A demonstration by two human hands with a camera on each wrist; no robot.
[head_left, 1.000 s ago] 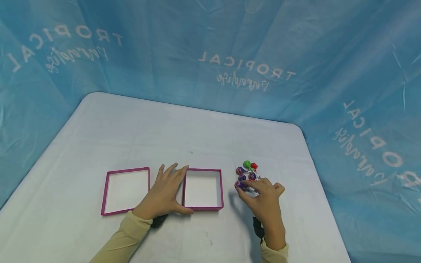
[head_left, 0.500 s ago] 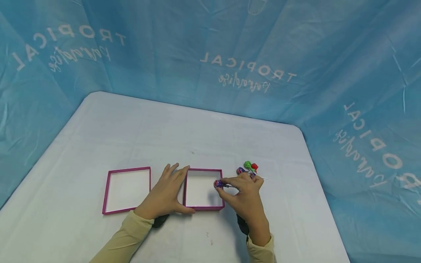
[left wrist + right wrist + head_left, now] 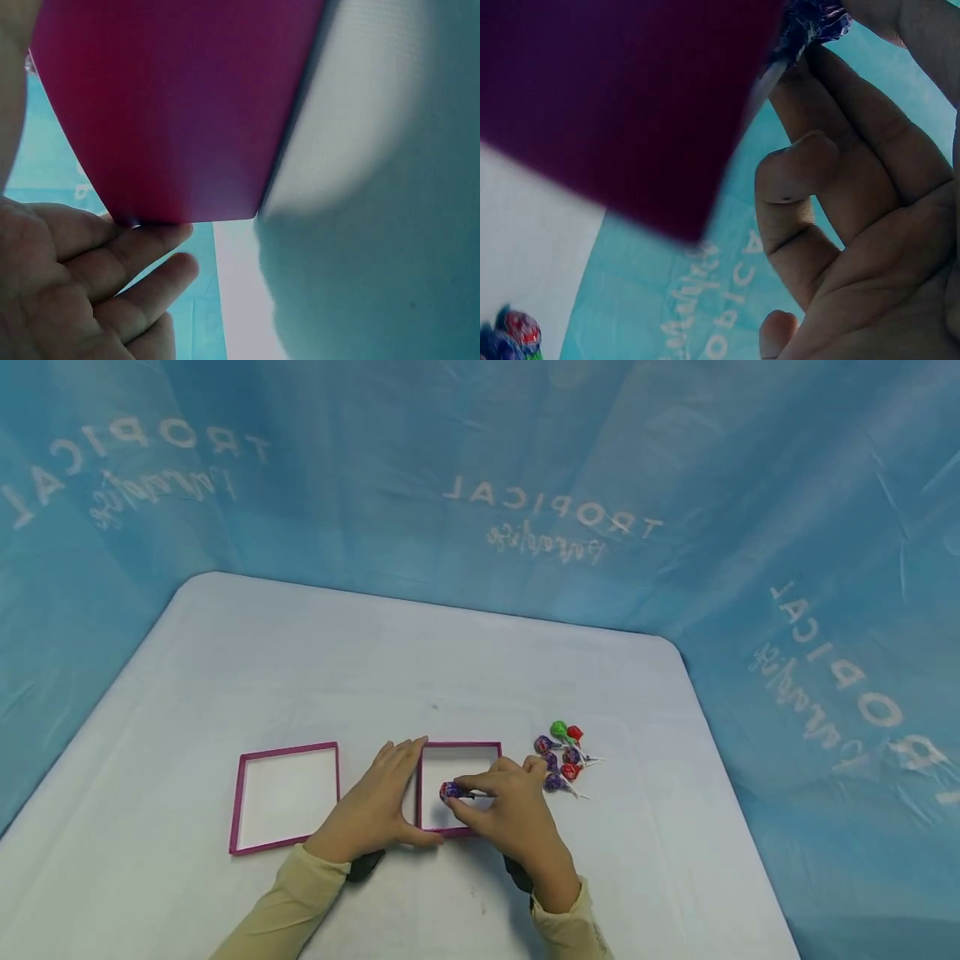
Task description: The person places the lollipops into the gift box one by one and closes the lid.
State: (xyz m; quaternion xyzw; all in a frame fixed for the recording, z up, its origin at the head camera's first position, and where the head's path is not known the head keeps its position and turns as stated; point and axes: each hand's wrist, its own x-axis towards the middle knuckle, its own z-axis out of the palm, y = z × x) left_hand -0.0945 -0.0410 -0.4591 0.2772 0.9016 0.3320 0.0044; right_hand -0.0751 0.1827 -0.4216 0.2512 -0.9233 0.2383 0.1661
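Right fingers (image 3: 477, 782) pinch lollipop (image 3: 448, 791) over box (image 3: 459, 744), left fingers (image 3: 409, 758) extended against it; bump during release could shift box.

The blue curtain (image 3: 405, 460) repeats mirrored white lettering (image 3: 555, 510): "TROPICAL Paradise".

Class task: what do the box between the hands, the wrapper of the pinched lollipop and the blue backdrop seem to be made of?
Box: probably stiff cardboard, smooth magenta outside; flat walls, crisp edges.
Lollipop wrapper: shiny foil or plastic film; it's crinkled, with bright glints.
Backdrop: thin, flexible sheet showing folds; fabric or plastic, I can't tell.
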